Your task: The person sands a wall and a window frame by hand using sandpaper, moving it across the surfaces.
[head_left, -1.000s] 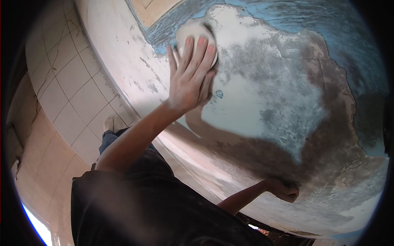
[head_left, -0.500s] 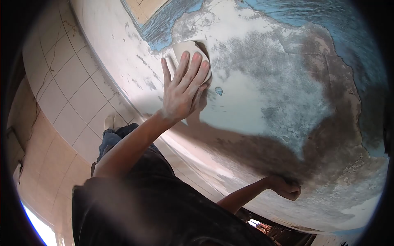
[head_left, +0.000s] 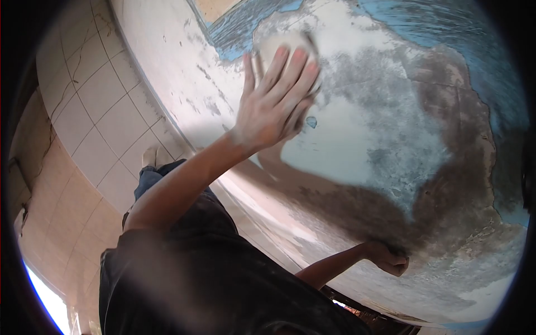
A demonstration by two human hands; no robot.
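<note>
My left hand [head_left: 273,106] presses a pale, curved sheet [head_left: 281,42], which looks like sandpaper, against the patched wall [head_left: 335,139]. The fingers lie over the sheet and the thumb is tucked along its lower side. Motion blurs the sheet, and the palm side is hidden. Lower right, my right hand [head_left: 391,259] is curled into a fist close against the grey part of the wall, and nothing shows in it. Between the hands the wall has smooth white filler, a small blue chip [head_left: 311,121] and my dark shadow.
Blue paint [head_left: 413,25] with a ragged edge surrounds the patch. A pale tiled floor [head_left: 120,128] runs along the wall's foot at left, with my feet [head_left: 153,157] on it. A thin cord [head_left: 73,84] lies on the tiles. Dark clutter shows at the bottom.
My left hand and the sheet have slid slightly up in the view relative to the blue chip. The whole view has shifted a little. My right hand stays in place.
</note>
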